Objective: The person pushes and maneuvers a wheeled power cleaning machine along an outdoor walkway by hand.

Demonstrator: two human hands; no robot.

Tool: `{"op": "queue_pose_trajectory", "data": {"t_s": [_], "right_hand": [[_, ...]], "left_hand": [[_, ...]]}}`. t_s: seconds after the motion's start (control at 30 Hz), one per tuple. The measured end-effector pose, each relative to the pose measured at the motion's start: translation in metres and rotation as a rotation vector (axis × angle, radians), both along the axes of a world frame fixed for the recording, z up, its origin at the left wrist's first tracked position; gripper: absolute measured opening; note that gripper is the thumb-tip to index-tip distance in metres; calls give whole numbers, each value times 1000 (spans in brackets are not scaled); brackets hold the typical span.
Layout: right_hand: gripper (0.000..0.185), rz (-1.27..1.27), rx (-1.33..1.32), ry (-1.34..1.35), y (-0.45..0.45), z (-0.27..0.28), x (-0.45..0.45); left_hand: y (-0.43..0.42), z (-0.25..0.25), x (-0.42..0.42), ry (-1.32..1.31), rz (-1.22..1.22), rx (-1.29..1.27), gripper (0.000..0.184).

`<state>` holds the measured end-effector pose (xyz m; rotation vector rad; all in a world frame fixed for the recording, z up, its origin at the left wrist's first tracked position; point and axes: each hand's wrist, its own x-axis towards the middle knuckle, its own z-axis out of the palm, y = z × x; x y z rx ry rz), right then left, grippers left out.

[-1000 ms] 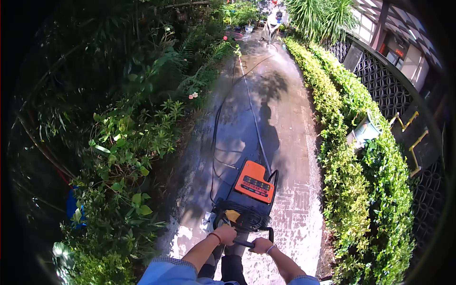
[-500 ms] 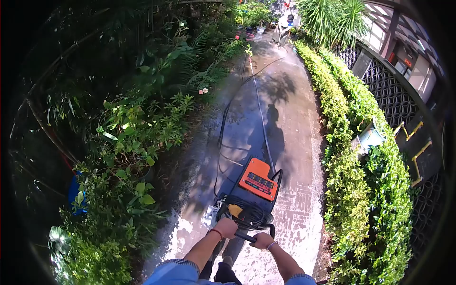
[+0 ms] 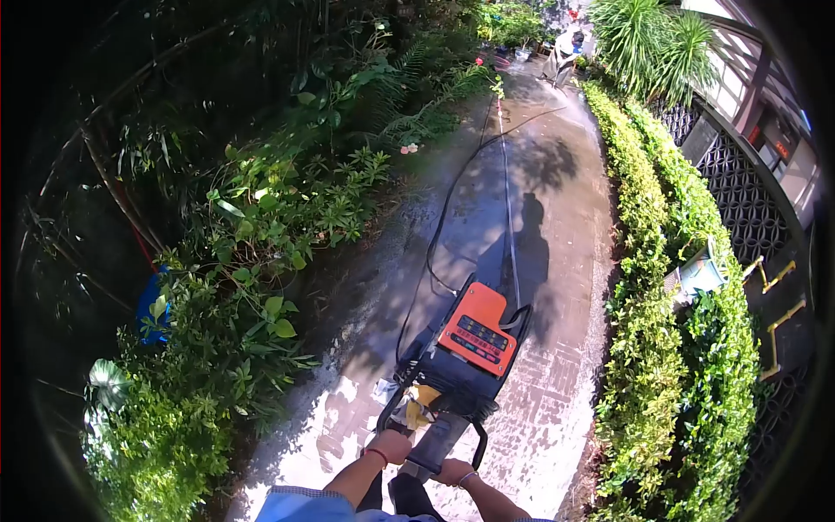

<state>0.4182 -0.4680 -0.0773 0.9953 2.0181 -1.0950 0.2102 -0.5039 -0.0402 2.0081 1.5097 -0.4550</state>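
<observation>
In the head view, a wheeled pressure washer (image 3: 477,332) with an orange top panel and black frame stands on the wet path in front of me. My left hand (image 3: 391,445) is closed round the left part of its black push handle (image 3: 479,448). Closed on the right part of the same handle is my right hand (image 3: 454,472). A coiled black cable and a yellow piece (image 3: 421,402) sit on the machine just ahead of my hands. From the machine, a dark hose (image 3: 443,217) and a pale hose (image 3: 508,209) run up the path.
Dense shrubs (image 3: 287,200) border the path on the left, and a clipped hedge (image 3: 648,287) borders it on the right. A light-coloured bucket (image 3: 698,273) sits in the hedge. Farther up the path, a person (image 3: 564,56) stands near spraying water.
The handle and both hands have come lower and closer to my body. The machine's base shows more above them, and the view has shifted leftward. Both hands keep their hold.
</observation>
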Motion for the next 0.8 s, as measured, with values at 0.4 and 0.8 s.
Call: {"op": "queue_pose_trajectory", "data": {"t_s": [0.4, 0.8], "right_hand": [[38, 78, -8, -174, -34, 29, -17], [26, -14, 167, -74, 33, -19, 5]], "left_hand": [[-45, -38, 7, -70, 21, -65, 17], [44, -13, 0, -187, -30, -162, 18]]}}
